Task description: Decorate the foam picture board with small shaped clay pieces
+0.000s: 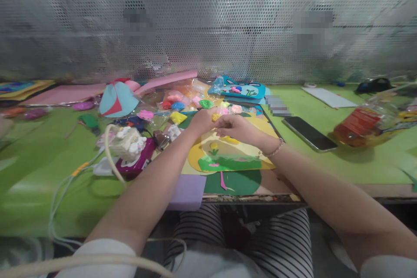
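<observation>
Both hands meet above a yellow picture board [192, 156] with a green strip and a small yellow flower stuck on it. A small lump of yellow modelling clay [215, 117] shows where their fingertips come together. My left hand [206, 120] is closed on this lump, its fingers partly hidden. My right hand [239, 128], with a beaded bracelet at its wrist, is pinched against the same lump from the right. Just beyond the hands lie a yellow clay packet [177, 117], a green clay packet [206, 104] and other coloured pieces.
Left of the board stand a purple device [138, 160] with a white decorated top, and cables. Behind are a blue paper cone [119, 99] and a blue decorated card [241, 90]. A phone [309, 133] and a tilted bottle [361, 124] lie right. Perforated metal [208, 21] rises behind.
</observation>
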Demonstrator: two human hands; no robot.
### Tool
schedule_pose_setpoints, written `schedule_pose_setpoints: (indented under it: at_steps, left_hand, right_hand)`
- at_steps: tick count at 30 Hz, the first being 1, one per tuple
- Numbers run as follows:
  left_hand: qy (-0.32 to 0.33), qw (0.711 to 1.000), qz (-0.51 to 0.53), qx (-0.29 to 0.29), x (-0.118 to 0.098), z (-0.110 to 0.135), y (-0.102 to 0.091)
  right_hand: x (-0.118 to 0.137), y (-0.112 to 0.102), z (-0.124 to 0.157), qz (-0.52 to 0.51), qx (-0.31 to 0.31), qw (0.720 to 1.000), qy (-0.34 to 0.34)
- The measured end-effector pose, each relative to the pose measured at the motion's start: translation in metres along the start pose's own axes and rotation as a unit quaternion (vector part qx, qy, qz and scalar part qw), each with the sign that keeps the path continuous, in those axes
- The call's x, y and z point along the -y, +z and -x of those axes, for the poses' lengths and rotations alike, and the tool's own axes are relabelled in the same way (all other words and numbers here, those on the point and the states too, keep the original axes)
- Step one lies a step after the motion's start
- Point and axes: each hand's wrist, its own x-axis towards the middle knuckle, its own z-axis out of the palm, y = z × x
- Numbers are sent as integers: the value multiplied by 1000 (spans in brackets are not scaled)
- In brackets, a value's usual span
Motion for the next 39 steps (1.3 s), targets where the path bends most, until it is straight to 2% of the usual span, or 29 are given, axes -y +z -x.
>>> schedule_pose_setpoints:
  at_steps: [10,17,29,39]
  left_hand:
    - [3,1000,1,-1,3,-1,2]
    - [-13,1000,-12,8,-2,-1,0]
    - [-34,999,6,8,-1,0,-3]
    - [-36,999,-6,13,1,-1,0]
  right_hand:
    - [-6,-1,-1,-69,28,997,-3]
    - [-2,-1,0,-45,9,999,12]
    - [1,-5,1,5,10,1000,-14]
    - [-3,-6,-1,-50,13,998,21]
